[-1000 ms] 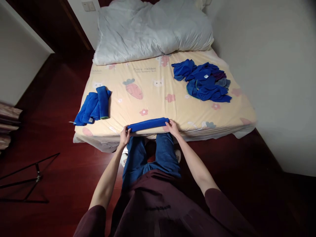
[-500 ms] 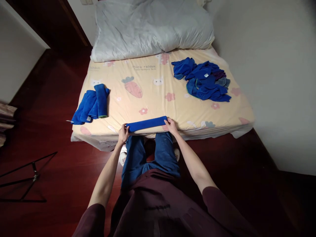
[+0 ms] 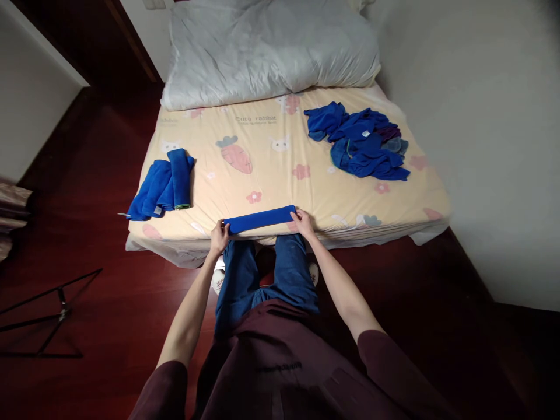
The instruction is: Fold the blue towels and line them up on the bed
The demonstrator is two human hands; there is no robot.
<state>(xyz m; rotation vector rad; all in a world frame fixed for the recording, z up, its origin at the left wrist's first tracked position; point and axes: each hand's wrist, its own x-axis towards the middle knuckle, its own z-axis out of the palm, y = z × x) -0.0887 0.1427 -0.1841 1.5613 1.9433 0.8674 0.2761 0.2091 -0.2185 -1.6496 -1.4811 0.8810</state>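
Note:
A blue towel (image 3: 261, 219), folded into a long narrow strip, lies at the near edge of the bed. My left hand (image 3: 219, 236) pinches its left end, thumb and fingers closed on the cloth. At the other end my right hand (image 3: 302, 223) grips the strip's right corner in the same way. Off to the left rest several folded or rolled blue towels (image 3: 180, 179), laid side by side and overlapping. On the right side of the bed is a loose, crumpled heap of blue cloths (image 3: 365, 154), with a dark purple piece among them.
The bed (image 3: 266, 154) has a yellow sheet printed with carrots and flowers. A bulky pale grey quilt (image 3: 271, 52) is piled at its far end. Black tripod legs (image 3: 61, 312) stand on the dark red floor at left. A wall (image 3: 472, 134) borders the right side.

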